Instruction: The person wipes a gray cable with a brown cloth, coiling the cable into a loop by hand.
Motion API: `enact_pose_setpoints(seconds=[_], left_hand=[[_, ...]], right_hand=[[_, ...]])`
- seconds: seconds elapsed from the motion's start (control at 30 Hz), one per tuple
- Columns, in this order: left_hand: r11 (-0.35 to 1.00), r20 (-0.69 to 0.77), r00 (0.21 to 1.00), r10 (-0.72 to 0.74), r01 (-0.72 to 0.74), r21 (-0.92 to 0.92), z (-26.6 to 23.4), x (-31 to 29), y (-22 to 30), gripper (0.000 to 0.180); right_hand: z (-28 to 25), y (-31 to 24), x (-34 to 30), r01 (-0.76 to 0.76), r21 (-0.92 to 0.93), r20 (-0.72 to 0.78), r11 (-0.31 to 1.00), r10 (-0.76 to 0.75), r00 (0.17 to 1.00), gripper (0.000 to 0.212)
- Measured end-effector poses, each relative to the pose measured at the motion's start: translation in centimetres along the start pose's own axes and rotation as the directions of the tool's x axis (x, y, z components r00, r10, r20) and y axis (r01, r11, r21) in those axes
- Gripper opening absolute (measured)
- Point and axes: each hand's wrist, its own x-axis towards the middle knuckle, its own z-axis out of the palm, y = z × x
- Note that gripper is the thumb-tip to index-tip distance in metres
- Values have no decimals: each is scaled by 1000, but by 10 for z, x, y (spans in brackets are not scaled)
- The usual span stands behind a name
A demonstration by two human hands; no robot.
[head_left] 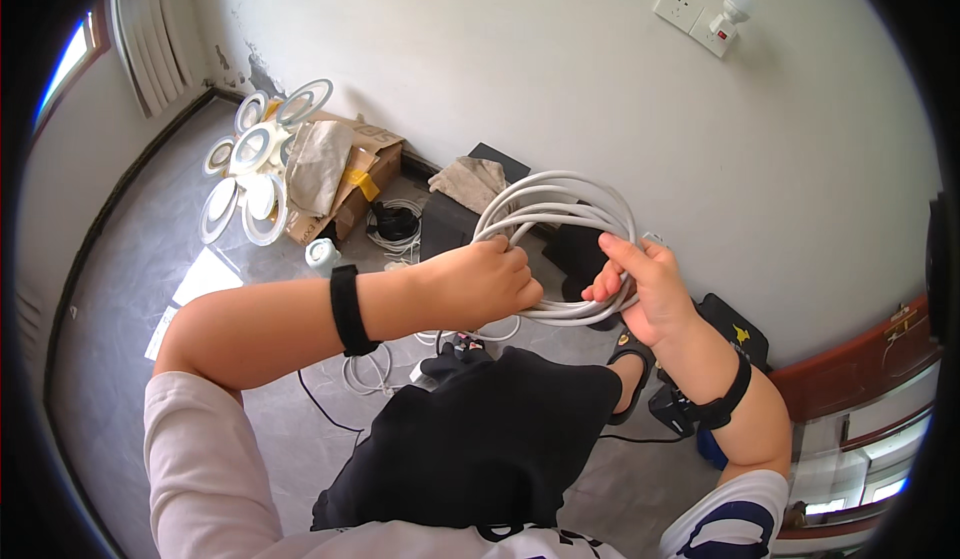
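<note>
A thick white cable (575,181) is wound into several loose loops and held up in front of me. My left hand (490,281) is closed in a fist around the left side of the coil. On the coil's right side, my right hand (645,284) pinches the loops between thumb and fingers. A length of the same white cable seems to hang below my left hand toward the floor, where loose white loops (368,371) lie. Black straps (350,309) circle both wrists.
Against the wall stands a cardboard box (375,154) with a beige cloth over it, beside a ceiling lamp with ring-shaped shades (255,149). Near it lie a black and white cable bundle (395,224) and a roll (322,254). A black bag (735,329) sits at right, by a wooden door (850,359).
</note>
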Motion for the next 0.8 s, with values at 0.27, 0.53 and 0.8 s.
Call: enact_pose_setpoints(seconds=[0.27,0.53,0.8], left_hand=[[979,-219,973,-72,111,173,7,-2,17,27],[989,-854,519,-44,144,36,-32,-8,1,39],[482,-145,810,-568,185,-856,-53,9,-17,62]], right_hand=[[15,-4,-6,153,-54,138,987,-144,980,19],[15,-5,-10,230,-179,164,957,-201,966,17],[19,-8,-21,572,-647,365,505,-454,813,15]])
